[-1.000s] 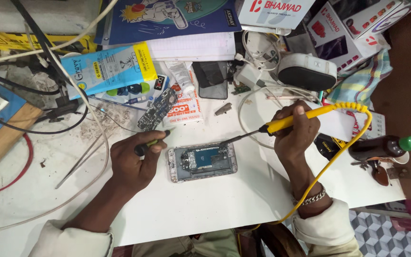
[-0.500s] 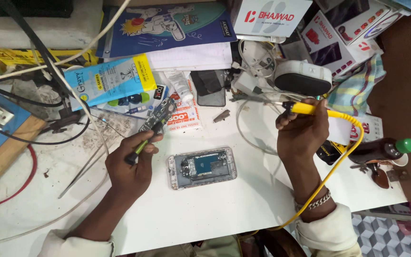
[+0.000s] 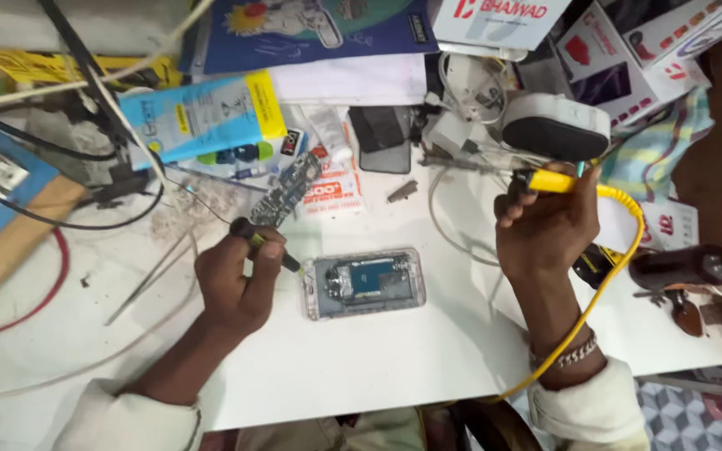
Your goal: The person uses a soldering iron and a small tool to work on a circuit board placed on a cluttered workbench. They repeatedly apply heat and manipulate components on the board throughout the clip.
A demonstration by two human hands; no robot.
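An opened phone (image 3: 365,283) in a clear case lies on the white table (image 3: 361,367), its circuit board showing. My left hand (image 3: 236,284) grips a small dark screwdriver (image 3: 262,242) with its tip pointing at the phone's left edge. My right hand (image 3: 545,225) holds a yellow-handled soldering iron (image 3: 549,181) up at the back right, near a white and black device (image 3: 555,127). The iron's yellow cable (image 3: 607,276) loops down past my right wrist.
A loose circuit board (image 3: 287,194), a dark phone (image 3: 382,138), a blue and yellow packet (image 3: 198,117) and boxes (image 3: 620,42) crowd the back. Cables and a wooden block (image 3: 10,242) lie left. A dark bottle with green cap (image 3: 691,266) lies at right.
My right hand has carried the soldering iron from over the phone up to the back right. My left hand lifted off the phone's edge and now grips the screwdriver beside it.
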